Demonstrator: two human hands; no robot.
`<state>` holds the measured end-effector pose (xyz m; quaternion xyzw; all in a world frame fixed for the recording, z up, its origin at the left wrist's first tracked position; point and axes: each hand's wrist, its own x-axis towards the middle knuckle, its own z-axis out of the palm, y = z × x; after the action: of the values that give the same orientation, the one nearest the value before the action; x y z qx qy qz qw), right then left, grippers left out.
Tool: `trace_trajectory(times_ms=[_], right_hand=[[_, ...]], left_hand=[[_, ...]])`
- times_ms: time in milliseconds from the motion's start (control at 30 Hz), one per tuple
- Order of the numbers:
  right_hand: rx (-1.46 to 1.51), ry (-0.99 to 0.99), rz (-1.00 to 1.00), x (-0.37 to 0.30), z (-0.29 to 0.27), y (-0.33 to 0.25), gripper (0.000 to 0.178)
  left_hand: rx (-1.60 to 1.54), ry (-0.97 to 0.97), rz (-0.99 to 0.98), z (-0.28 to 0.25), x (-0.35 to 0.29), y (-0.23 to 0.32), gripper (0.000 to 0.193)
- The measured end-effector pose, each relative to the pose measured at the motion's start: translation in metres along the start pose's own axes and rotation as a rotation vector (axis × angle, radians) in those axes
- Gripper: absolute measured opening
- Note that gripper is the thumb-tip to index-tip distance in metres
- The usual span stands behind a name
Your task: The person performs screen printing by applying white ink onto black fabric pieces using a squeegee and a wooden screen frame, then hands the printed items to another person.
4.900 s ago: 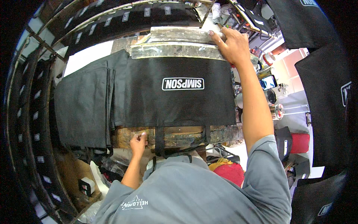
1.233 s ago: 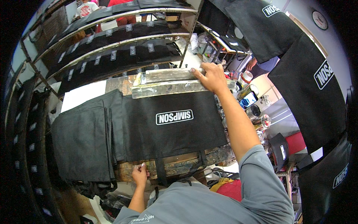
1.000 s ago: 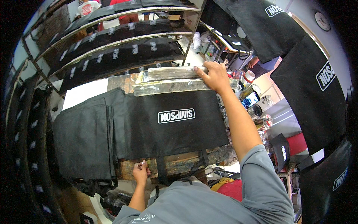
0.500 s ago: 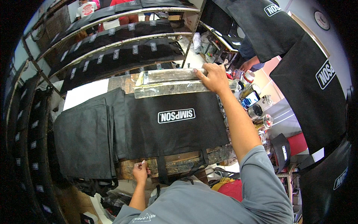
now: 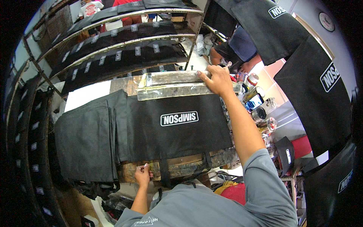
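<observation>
A black fabric bag (image 5: 151, 136) with a white-outlined print lies flat on the worn wooden table (image 5: 176, 171), its straps hanging over the near edge. Along its far edge stands a tape-covered screen-printing frame (image 5: 181, 92), seen nearly edge-on. My right hand (image 5: 219, 80) grips the frame's top near its right end, thumb on the near side. Down at the table's near edge, my left hand (image 5: 143, 176) is closed with its fingers curled together; whatever they may hold is too small to make out. Left of the printed bag sits a pile of plain black bags (image 5: 85, 138).
Several jars (image 5: 258, 113) and a phone (image 5: 253, 102) crowd the table's right end. Racks of printed black bags (image 5: 124, 53) stand behind and at left. More printed bags (image 5: 310, 94) hang at right. Behind the jars, a co-worker's leg (image 5: 216, 56) shows.
A co-worker's legs and dark clothing have come into view beyond the frame's right end. My hands, the frame and the bag stay almost as they were, with only a slight shift of view.
</observation>
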<state>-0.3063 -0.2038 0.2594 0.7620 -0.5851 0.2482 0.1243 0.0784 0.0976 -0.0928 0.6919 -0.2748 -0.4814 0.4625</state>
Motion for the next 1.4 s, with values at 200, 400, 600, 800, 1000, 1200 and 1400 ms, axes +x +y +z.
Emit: trace_trajectory(times_ms=[200,400,600,800,1000,1200,1400], right_hand=[[0.002,-0.054,0.030,0.001,0.000,0.001,0.078],[-0.052,-0.036,0.018,0.003,-0.001,0.001,0.071],[-0.042,0.001,-0.004,0.002,0.001,0.000,0.067],[-0.060,0.028,-0.037,0.001,0.001,0.001,0.065],[-0.044,-0.004,-0.008,0.002,-0.001,-0.001,0.067],[-0.081,-0.071,0.014,0.002,-0.001,0.002,0.067],[-0.056,0.030,-0.029,0.001,0.005,0.004,0.067]], left_hand=[[-0.059,-0.006,-0.037,-0.001,0.004,-0.008,0.033],[-0.155,-0.024,-0.122,0.000,0.007,-0.005,0.042],[-0.385,-0.056,-0.287,0.012,0.005,0.021,0.061],[-0.527,-0.067,-0.381,0.020,0.014,0.036,0.041],[-0.493,-0.071,-0.346,0.016,0.011,0.035,0.037],[-0.517,-0.087,-0.342,0.003,0.004,0.028,0.031],[-0.496,0.014,-0.090,0.022,0.013,0.022,0.030]])
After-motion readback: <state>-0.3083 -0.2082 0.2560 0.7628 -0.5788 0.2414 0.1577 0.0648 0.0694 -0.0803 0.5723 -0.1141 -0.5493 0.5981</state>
